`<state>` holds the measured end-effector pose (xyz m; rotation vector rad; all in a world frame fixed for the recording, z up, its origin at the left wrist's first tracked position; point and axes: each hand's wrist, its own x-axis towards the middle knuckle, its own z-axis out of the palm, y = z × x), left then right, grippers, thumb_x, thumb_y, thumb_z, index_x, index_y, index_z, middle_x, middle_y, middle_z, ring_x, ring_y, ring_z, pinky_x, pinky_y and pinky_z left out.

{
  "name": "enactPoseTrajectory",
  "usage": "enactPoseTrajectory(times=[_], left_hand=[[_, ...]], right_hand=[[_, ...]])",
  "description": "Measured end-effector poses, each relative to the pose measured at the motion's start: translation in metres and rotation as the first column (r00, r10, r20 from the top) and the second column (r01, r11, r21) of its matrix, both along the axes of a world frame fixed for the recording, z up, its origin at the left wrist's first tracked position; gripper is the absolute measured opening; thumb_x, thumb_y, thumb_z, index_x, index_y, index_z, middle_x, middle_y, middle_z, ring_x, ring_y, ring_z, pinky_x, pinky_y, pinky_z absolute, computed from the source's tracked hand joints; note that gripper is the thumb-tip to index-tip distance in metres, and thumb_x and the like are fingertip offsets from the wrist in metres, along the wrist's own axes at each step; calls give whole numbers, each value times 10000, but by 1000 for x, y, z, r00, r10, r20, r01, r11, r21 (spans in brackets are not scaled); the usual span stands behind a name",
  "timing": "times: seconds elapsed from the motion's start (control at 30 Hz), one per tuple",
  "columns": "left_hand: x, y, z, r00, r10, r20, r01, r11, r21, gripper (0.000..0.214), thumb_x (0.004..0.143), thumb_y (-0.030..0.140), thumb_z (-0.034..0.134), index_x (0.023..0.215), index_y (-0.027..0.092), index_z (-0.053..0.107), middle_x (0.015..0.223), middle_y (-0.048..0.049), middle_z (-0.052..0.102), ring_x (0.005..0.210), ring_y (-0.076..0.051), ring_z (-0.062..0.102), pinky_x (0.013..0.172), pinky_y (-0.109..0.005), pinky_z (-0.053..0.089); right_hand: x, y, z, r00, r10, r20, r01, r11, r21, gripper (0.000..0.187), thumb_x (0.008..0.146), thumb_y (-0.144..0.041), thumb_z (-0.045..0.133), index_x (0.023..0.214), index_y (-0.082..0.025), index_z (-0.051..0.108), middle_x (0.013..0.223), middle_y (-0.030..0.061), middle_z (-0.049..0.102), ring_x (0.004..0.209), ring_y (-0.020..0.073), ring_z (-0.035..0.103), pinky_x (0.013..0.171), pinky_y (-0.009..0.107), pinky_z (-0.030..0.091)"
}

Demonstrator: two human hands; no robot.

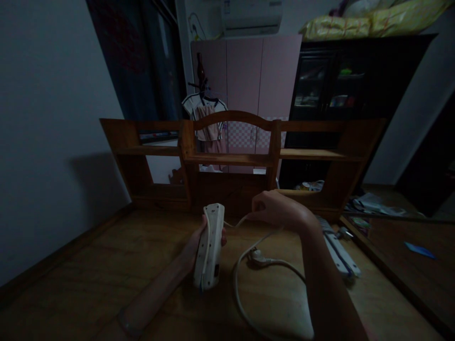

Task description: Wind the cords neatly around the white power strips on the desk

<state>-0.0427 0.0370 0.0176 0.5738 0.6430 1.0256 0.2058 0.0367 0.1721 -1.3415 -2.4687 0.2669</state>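
Note:
My left hand (197, 242) is wrapped around a white power strip (209, 246), holding it upright above the wooden desk (142, 265). A turn of its white cord (237, 279) runs along the strip's face. My right hand (275, 208) is closed in a pinch on the cord just right of the strip's top end. From there the cord loops down over the desk, and its plug (256, 258) lies on the wood below my right wrist.
A wooden shelf unit (231, 158) stands along the back of the desk. A second white power strip (337, 251) lies at the right by my forearm. Papers (369, 204) and a blue card (419, 249) lie at the right. A pink wardrobe (249, 80) and a dark cabinet (341, 85) stand behind.

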Motion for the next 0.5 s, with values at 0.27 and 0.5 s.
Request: enactPoseTrajectory(times=[0.27, 0.5], left_hand=[[3, -9, 4, 999, -48, -24, 51, 987, 155, 549, 882, 566, 455, 932, 64, 669, 779, -93, 680, 664, -186, 638, 634, -270, 520], [4, -6, -1, 998, -47, -32, 51, 988, 144, 536, 855, 585, 489, 899, 82, 671, 739, -93, 672, 628, -185, 628, 623, -293, 512]], right_hand=[[-43, 13, -25, 984, 140, 111, -126, 984, -124, 214, 700, -386, 709, 744, -178, 732, 719, 54, 713, 620, 150, 636, 489, 210, 357], [-53, 11, -25, 945, 150, 290, -113, 984, -139, 239, 719, -360, 675, 839, -163, 737, 846, 88, 732, 727, 184, 672, 531, 216, 381]])
